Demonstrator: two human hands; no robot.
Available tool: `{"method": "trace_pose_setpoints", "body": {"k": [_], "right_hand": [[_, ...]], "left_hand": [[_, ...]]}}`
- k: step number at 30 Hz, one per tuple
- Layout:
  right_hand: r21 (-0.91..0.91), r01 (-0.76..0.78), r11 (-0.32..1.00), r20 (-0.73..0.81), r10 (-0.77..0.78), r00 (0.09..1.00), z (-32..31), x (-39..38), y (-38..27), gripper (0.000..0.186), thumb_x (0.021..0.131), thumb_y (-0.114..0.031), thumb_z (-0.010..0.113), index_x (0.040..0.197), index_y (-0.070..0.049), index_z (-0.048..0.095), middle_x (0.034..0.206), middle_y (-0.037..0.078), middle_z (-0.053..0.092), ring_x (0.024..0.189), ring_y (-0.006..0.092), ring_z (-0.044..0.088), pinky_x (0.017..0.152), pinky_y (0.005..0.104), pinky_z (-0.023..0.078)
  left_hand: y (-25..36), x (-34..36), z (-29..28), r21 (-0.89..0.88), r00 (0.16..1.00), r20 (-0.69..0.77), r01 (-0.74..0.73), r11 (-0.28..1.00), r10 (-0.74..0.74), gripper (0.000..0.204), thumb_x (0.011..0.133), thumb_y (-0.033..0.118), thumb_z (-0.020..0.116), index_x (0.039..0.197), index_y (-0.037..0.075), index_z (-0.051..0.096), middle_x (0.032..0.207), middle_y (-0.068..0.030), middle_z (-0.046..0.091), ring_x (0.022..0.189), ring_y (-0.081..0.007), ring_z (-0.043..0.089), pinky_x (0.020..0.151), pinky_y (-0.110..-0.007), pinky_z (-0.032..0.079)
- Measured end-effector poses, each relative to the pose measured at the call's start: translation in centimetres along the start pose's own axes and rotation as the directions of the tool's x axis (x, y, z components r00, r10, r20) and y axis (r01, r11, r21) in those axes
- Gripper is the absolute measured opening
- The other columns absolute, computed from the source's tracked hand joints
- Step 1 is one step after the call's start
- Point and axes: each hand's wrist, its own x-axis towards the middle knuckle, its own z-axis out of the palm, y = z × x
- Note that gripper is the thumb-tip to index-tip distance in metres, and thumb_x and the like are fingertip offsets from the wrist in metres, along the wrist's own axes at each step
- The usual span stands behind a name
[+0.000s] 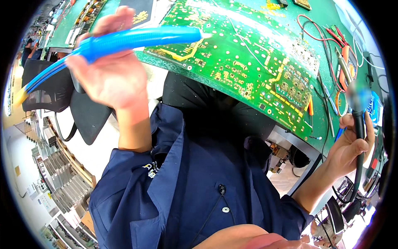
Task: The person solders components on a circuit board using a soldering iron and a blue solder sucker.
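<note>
In my left hand (118,76), at the upper left, lies a blue solder sucker (145,38). Its pale nozzle points right over a big green circuit board (232,54), and its yellow end sticks out at the far left. The thumb and fingers close around its body. My right hand (352,143), at the right edge of the bench, grips the black handle of a soldering iron (359,122). The iron points up, its metal shaft partly blurred, and its black cable hangs below the hand. Neither tool touches the board.
The board lies on a green bench mat (322,143). Right of it are red and black test leads (317,35), an orange-edged meter (351,62) and a roll (341,103). A black chair (52,89) stands at the left. Other boards (87,16) lie at the far left.
</note>
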Motion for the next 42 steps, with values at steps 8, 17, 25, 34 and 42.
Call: {"method": "trace_pose_setpoints", "body": {"k": [8,17,25,34,42], "right_hand": [[0.301,-0.051,0.952,0.046,0.039,0.998,0.6,-0.3,-4.3,0.080,0.104,-0.056,0.029,0.142,0.014,0.032,0.068,0.013,0.059,0.059,0.0206,0.059,0.058,0.0285,0.050],[0.586,-0.328,0.741,0.557,-0.075,0.827,4.4,-3.0,-7.5,0.105,0.082,-0.088,0.029,0.131,0.003,0.047,0.129,0.039,0.055,0.127,0.0494,0.053,0.109,0.0537,0.041],[0.317,-0.044,0.947,0.598,-0.164,0.785,4.1,-4.1,-7.6,0.063,0.101,-0.049,0.048,0.139,0.002,0.041,0.135,0.038,0.051,0.119,0.0357,0.062,0.102,0.0419,0.049],[0.464,-0.006,0.886,0.613,-0.316,0.724,6.1,-4.5,-5.9,0.090,0.087,-0.078,0.043,0.143,-0.008,0.042,0.139,0.029,0.052,0.128,0.0389,0.056,0.112,0.0468,0.040],[0.296,0.067,0.953,0.550,-0.227,0.803,6.2,-6.6,-6.7,0.090,0.083,-0.073,0.057,0.141,-0.007,0.041,0.138,0.026,0.053,0.130,0.0367,0.053,0.112,0.0462,0.039]], "left_hand": [[9.4,-0.2,3.9,0.682,0.942,0.153,0.119,0.722,-0.300,0.032,0.090,0.020,0.068,0.117,0.005,0.058,0.083,-0.0060,0.059,0.061,-0.0169,0.054,0.056,-0.035,0.046],[5.8,-9.8,9.6,0.761,0.504,0.633,-0.542,0.356,-0.588,0.033,0.077,0.013,0.075,0.105,0.010,0.057,0.076,-0.0159,0.065,0.076,-0.0381,0.067,0.064,-0.047,0.050],[7.1,-5.6,6.2,0.608,0.421,0.784,-0.668,0.429,-0.455,0.036,0.078,0.030,0.077,0.096,0.004,0.059,0.076,-0.0165,0.061,0.077,-0.0393,0.063,0.065,-0.046,0.050],[5.6,-9.0,7.8,0.686,0.483,0.689,-0.676,0.270,-0.540,0.018,0.075,0.024,0.069,0.079,0.008,0.061,0.063,-0.0154,0.062,0.062,-0.0378,0.065,0.058,-0.048,0.051],[2.9,-11.2,11.0,0.604,0.449,0.773,-0.738,0.301,-0.448,0.009,0.077,0.014,0.064,0.075,0.005,0.064,0.063,-0.0132,0.065,0.058,-0.0303,0.067,0.051,-0.041,0.053]]}}
